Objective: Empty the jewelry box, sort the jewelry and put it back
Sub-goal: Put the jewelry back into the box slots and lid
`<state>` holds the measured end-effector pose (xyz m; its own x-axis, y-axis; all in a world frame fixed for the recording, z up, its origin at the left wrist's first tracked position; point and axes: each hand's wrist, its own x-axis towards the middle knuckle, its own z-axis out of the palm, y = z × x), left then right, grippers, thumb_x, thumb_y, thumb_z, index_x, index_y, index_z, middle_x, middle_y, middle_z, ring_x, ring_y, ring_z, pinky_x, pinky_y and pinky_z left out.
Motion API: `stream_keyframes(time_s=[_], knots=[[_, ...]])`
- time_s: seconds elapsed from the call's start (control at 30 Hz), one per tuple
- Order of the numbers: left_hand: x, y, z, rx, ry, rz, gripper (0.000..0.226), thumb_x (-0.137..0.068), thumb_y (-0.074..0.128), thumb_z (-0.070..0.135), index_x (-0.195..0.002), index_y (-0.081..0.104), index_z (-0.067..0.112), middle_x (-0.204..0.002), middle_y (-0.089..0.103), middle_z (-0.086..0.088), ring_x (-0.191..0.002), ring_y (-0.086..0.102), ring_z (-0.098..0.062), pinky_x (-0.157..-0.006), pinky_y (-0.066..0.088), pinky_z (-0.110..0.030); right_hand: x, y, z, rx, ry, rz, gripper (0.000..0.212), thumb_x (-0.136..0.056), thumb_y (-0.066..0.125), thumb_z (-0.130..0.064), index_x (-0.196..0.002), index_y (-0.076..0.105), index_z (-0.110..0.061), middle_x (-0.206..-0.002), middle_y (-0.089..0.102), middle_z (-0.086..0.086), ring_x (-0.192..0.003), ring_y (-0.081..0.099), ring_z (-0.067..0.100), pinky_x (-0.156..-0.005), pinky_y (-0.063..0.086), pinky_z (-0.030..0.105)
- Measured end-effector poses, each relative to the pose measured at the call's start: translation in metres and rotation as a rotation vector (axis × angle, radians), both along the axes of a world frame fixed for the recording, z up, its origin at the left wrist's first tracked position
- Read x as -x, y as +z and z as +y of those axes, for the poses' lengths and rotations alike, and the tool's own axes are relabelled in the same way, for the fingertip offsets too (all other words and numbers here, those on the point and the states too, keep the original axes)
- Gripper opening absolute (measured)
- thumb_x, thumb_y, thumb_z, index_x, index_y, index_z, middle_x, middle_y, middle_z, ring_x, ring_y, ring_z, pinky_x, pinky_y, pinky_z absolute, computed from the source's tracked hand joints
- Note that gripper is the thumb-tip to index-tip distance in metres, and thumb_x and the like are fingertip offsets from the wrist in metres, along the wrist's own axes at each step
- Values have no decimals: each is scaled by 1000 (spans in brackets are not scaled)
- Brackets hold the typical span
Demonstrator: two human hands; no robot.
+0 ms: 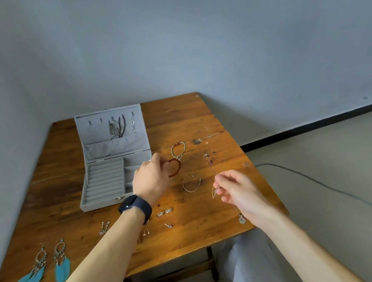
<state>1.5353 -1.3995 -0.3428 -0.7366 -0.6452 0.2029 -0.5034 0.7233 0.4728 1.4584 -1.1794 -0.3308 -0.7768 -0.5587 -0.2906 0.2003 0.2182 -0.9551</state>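
Note:
The grey jewelry box (105,189) stands open on the wooden table (184,121), with a few chains (115,128) hanging inside its lid. My left hand (150,178) is just right of the box, its fingers closed on a red-brown bracelet (176,166). My right hand (238,189) pinches a thin silver necklace (211,168) whose pendant (241,220) dangles below the hand. A green cord bracelet (178,150) and a silver bracelet (191,183) lie between my hands. Two turquoise feather earrings (40,271) rest at the near left.
Small silver earrings (104,228) and studs (166,218) lie along the near part of the table. A grey cable (319,183) runs over the floor to the right. Grey walls meet behind the table, and my knees are below its front edge.

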Motion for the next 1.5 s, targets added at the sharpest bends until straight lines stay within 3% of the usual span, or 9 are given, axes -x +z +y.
stream_keyframes(time_s=[0.1, 0.2, 0.4, 0.63, 0.77, 0.9, 1.17, 1.37, 1.5], knots=[[-23, 5, -9, -178, 26, 159, 10, -101, 53, 30, -105, 61, 26, -91, 71, 6, -85, 66, -17, -71, 52, -29, 4, 10, -10, 96, 7, -111, 20, -94, 68, -30, -106, 68, -14, -88, 70, -1, -78, 63, 10, -73, 51, 26], [-46, 6, -18, -290, 53, 268, 8, -101, 56, 30, -105, 62, 26, -93, 70, 12, -88, 65, -5, -68, 45, -12, 3, 16, -23, 67, 57, -36, 21, -87, 76, -28, -104, 72, -16, -91, 72, 1, -82, 66, 10, -75, 54, 24], [-76, 8, -43, -350, 115, 329, 12, -100, 58, 31, -108, 64, 23, -96, 69, 11, -87, 62, 2, -65, 42, -5, -7, 15, -55, 36, 114, 59, 13, -90, 73, -20, -102, 74, -20, -94, 75, 1, -86, 69, 10, -74, 54, 22], [-64, 8, -81, -274, 137, 269, 17, -100, 57, 32, -111, 63, 21, -99, 69, 6, -91, 65, -11, -73, 51, -18, -11, 8, -93, 14, 148, 77, 9, -90, 73, -22, -99, 75, -23, -90, 76, -1, -84, 69, 12, -73, 55, 23], [-36, 16, -97, -228, 121, 171, 18, -101, 54, 31, -112, 63, 20, -104, 71, 0, -93, 67, -19, -82, 58, -40, -5, 8, -108, 17, 173, 72, 8, -90, 72, -21, -97, 75, -23, -88, 75, -2, -83, 69, 9, -77, 54, 25], [-12, 19, -111, -225, 93, 48, 17, -100, 55, 32, -111, 65, 23, -103, 71, 0, -91, 67, -20, -83, 59, -41, 4, 6, -113, 36, 169, 80, 8, -90, 73, -23, -97, 75, -25, -90, 76, -3, -83, 70, 7, -74, 53, 22], [-5, 9, -134, 248, 39, -299, 22, -98, 54, 30, -109, 73, 27, -115, 68, -1, -111, 55, -24, -93, 46, -41, 16, 2, -112, 42, 147, 98, 9, -89, 73, -23, -96, 76, -26, -87, 75, -3, -81, 69, 6, -73, 53, 22], [-9, -4, -131, 395, 13, -312, 28, -97, 54, 31, -123, 60, 24, -118, 64, -4, -113, 53, -26, -93, 41, -40, 12, 2, -112, 44, 154, 91, 8, -88, 74, -23, -96, 76, -26, -87, 75, -5, -78, 68, 4, -69, 52, 18], [-15, -11, -127, 425, -80, -357, 27, -96, 48, 32, -112, 70, 28, -115, 66, 1, -109, 54, -22, -91, 40, -38, 9, 5, -113, 48, 158, 89, 9, -88, 74, -24, -96, 75, -25, -89, 75, -4, -80, 69, 5, -71, 53, 20]])
